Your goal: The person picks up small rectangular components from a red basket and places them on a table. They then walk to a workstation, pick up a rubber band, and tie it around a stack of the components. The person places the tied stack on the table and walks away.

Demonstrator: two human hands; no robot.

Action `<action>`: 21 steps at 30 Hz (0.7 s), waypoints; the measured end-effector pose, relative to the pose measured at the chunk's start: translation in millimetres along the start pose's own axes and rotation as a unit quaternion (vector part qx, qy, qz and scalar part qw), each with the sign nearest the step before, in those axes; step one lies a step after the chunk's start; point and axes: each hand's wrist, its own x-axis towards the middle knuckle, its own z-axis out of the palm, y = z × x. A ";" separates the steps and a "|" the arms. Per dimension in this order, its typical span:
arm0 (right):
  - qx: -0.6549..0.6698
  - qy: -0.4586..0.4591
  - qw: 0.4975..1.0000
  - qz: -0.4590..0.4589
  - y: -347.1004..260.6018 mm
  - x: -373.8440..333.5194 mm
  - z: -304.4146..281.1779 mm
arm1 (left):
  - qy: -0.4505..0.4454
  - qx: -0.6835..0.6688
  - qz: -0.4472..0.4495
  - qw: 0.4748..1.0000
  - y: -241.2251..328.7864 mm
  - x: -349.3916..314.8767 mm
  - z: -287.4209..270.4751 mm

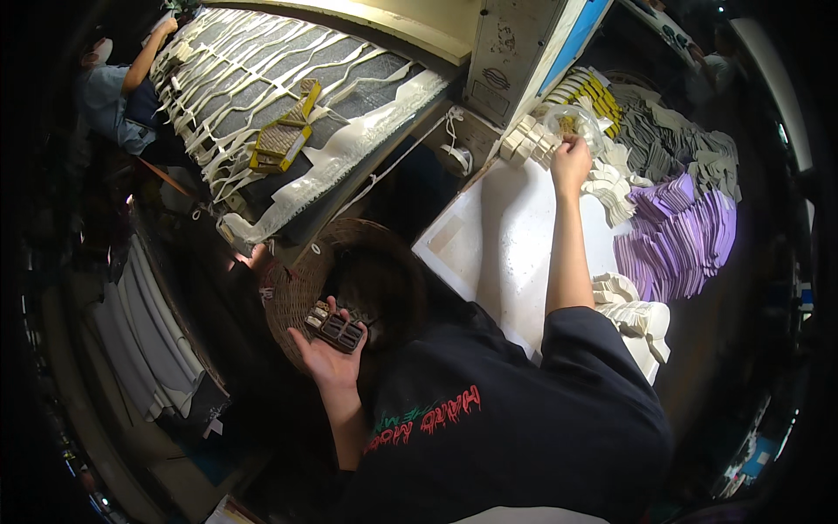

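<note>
Palm up, my left hand (332, 358) cradles a small dark slotted block (340, 333), its fingers curled around it over a wicker basket (291, 301). Small cream pieces (318, 314) sit at the block's far end; whether they are attached I cannot tell. My right hand (572, 162) reaches far out over a white tabletop (515, 253), fingers drawn together at stacks of cream cut pieces (531, 140). What those fingers pinch, if anything, is hidden. Just beyond them lies a transparent plastic bag (573, 122) with something yellowish in it.
Purple cut pieces (676, 236) and grey ones (668, 140) are piled along the table's right side. At the upper left, cream sheet scraps (253, 61) and yellow-edged forms (281, 144) lie on a dark machine bed. Another person (122, 96) stands beyond it. Grey sheets (144, 323) hang at left.
</note>
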 end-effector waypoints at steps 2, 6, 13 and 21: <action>-0.072 -0.084 0.994 0.013 37.8 31.5 15.3 | -0.015 0.014 0.019 1.000 -1.4 0.5 4.7; -0.127 -0.230 0.965 0.006 73.4 74.4 45.4 | -0.043 0.002 0.005 0.999 -6.5 5.5 23.7; -0.249 -0.283 0.915 0.143 68.4 98.2 63.9 | 0.004 -0.054 0.006 0.998 -25.2 13.0 45.8; -0.195 -0.183 0.954 0.135 58.2 97.2 59.0 | 0.013 -0.057 0.000 0.998 -24.1 15.3 41.7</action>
